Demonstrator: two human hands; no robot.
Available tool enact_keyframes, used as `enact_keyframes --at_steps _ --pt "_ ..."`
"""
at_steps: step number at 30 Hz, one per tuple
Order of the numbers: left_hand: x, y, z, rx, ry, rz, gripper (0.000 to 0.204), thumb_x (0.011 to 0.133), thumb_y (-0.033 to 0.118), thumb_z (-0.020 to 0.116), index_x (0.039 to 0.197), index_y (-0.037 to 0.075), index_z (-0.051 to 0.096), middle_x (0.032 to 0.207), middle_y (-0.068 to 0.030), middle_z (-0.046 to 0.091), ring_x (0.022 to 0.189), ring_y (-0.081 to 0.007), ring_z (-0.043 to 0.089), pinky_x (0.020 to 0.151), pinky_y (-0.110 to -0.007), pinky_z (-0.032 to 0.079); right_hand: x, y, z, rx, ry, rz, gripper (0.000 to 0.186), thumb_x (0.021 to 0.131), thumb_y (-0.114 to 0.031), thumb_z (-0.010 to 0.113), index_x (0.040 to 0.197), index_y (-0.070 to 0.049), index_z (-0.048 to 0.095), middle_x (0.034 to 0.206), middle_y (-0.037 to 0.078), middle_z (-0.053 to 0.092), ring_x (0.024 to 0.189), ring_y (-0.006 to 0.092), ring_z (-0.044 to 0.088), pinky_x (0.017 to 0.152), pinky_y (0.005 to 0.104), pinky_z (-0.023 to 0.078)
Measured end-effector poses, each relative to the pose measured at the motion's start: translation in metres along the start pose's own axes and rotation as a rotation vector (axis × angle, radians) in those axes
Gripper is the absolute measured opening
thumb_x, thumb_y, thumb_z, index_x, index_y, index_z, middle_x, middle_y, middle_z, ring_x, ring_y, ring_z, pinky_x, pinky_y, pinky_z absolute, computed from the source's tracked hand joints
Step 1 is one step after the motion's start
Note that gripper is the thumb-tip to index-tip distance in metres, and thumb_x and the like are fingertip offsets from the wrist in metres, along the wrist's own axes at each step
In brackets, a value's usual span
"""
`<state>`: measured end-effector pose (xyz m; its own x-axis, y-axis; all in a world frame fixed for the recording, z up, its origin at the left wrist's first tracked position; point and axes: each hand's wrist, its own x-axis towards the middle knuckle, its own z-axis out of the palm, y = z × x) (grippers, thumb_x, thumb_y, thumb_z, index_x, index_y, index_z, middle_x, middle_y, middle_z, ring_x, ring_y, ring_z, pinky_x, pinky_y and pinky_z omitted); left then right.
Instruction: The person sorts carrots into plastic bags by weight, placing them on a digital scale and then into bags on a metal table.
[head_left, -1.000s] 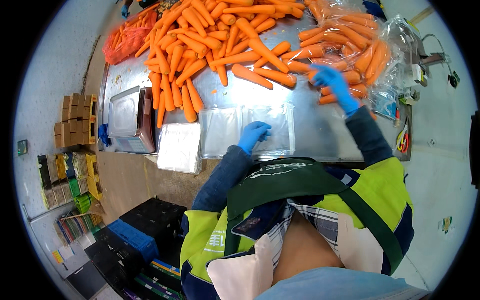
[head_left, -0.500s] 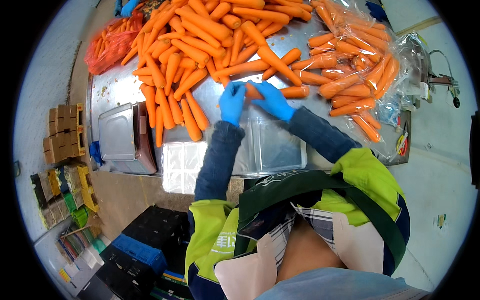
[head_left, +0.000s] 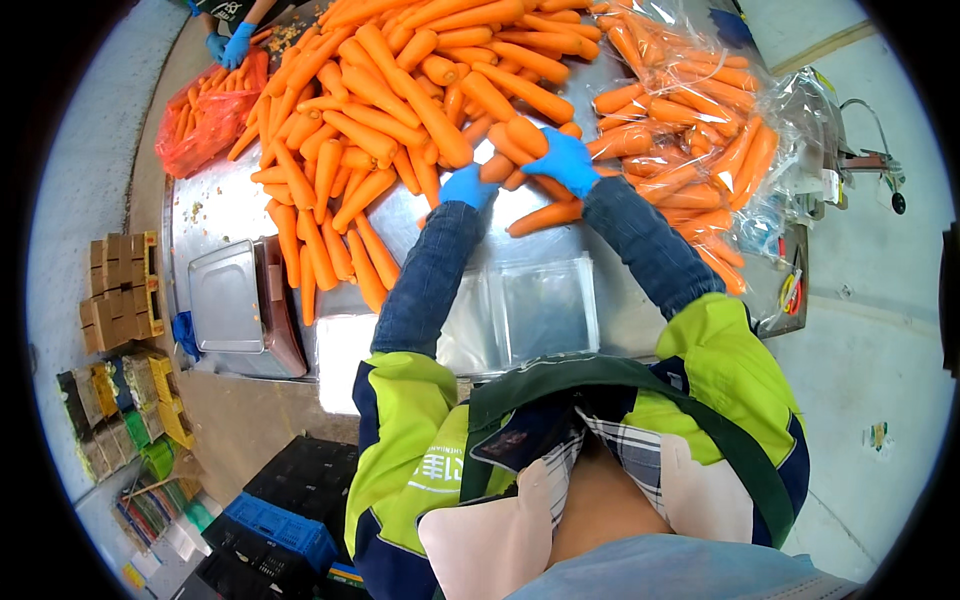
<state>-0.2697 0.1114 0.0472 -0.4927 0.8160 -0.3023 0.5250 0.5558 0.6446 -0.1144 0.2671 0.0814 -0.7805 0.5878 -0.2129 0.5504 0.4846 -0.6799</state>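
Both my hands wear blue gloves and meet at the near edge of a big heap of carrots (head_left: 440, 120) on a metal table. My right hand (head_left: 563, 163) is closed around carrots (head_left: 525, 138), its thumb across them on the near side. My left hand (head_left: 468, 187) is closed at the rounded end of a carrot (head_left: 496, 168); some of its fingers are hidden beneath. Just below the right hand a single carrot (head_left: 545, 218) lies on the metal. Flat clear plastic bags (head_left: 545, 305) lie in front of me, between my forearms.
Clear bags filled with carrots (head_left: 690, 130) lie to the right, beside a metal device (head_left: 870, 160). Red-handled scissors (head_left: 791, 292) rest at the right corner. A metal tray (head_left: 228, 295) stands at the left. Beyond a red bag of carrots (head_left: 205, 110) are a co-worker's gloved hands (head_left: 235, 45).
My hands have moved forward to the heap, and several carrots are now between them where there was one. The co-worker's hands show more fully at the upper left. The whole view has shifted slightly.
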Motion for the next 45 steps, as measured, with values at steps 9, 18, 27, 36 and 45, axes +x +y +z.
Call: enact_keyframes --at_steps 9,18,27,36,45 --pt "-0.102 0.020 -0.022 -1.602 0.045 -0.031 0.039 0.085 0.020 0.073 0.117 0.005 0.057 0.105 -0.0065 0.063 0.100 -0.0178 0.061 0.083 -0.032 0.052 -0.080 -0.071 0.047 1.171 -0.244 0.183 0.057 0.079 -0.021 0.077 0.125 0.003 0.052 0.117 0.012 0.059 0.107 0.0208 0.058 0.090 0.0346 0.051" --pt "-0.186 -0.055 -0.119 -1.506 0.170 -0.056 0.049 0.083 0.009 0.072 0.127 0.003 0.052 0.116 -0.0093 0.062 0.101 -0.0209 0.063 0.084 -0.035 0.054 -0.084 -0.188 0.108 1.140 -0.564 -0.079 0.059 0.081 -0.003 0.070 0.134 0.002 0.046 0.125 0.011 0.058 0.112 0.0219 0.058 0.097 0.0328 0.047" --pt "-0.217 -0.263 -0.330 -0.805 0.513 -0.127 0.063 0.063 0.012 0.085 0.117 -0.003 0.056 0.103 -0.0100 0.065 0.092 -0.0205 0.063 0.080 -0.033 0.053 -0.076 -0.256 0.158 1.050 -0.584 -0.062 0.052 0.085 -0.016 0.070 0.129 0.002 0.050 0.114 0.009 0.060 0.102 0.0166 0.058 0.090 0.0288 0.047" --pt "-0.192 -0.406 -0.361 0.175 0.467 -0.480 0.112 0.051 0.063 0.083 0.131 -0.006 0.046 0.126 -0.0278 0.054 0.118 -0.0357 0.055 0.101 -0.042 0.043 -0.113 -0.164 0.137 0.895 -0.342 0.229 0.053 0.083 -0.014 0.069 0.131 0.000 0.052 0.109 0.005 0.060 0.093 0.0140 0.058 0.080 0.0269 0.047" --pt "-0.282 -0.388 -0.474 -0.524 0.609 -0.475 0.088 0.082 0.075 0.049 0.138 0.008 0.048 0.144 -0.0144 0.042 0.135 -0.0277 0.034 0.111 -0.048 0.024 -0.158 -0.123 0.099 0.931 -0.207 0.320 0.052 0.083 -0.011 0.068 0.131 -0.001 0.051 0.091 0.003 0.058 0.081 0.0110 0.055 0.074 0.0244 0.046"
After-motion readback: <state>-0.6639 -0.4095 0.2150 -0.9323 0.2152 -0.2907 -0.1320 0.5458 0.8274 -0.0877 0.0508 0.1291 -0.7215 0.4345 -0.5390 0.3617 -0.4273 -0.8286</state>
